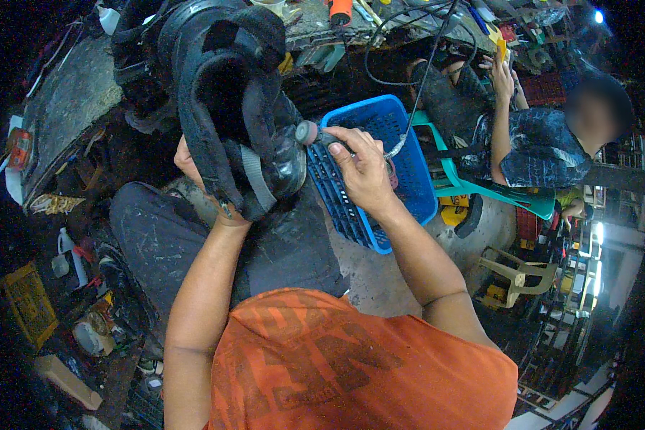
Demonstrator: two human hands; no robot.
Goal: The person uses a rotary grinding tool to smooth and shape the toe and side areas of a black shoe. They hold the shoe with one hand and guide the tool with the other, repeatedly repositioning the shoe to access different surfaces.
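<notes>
A black boot (pixel 287 168) with padded collar and straps is raised above my lap, sole partly hidden. My left hand (pixel 190 161) grips it from the left and underneath, most of it hidden behind the boot. In my right hand (pixel 362 165) is a hand-held rotary tool with a round grey tip (pixel 307 132), its fingers wrapped round the body. That tip is at the boot's rounded right side; whether they touch is unclear. A blue plastic basket (pixel 358 100) is just right of the boot, with a pinkish item inside, partly covered by my hand.
A worn workbench (pixel 79 100) with cords and tools runs along the top and left. A person (pixel 530 147) on a teal chair (pixel 473 190) works at the right, holding something yellow. A beige chair (pixel 516 276) stands behind. A yellow crate (pixel 27 304) and clutter lie at the left.
</notes>
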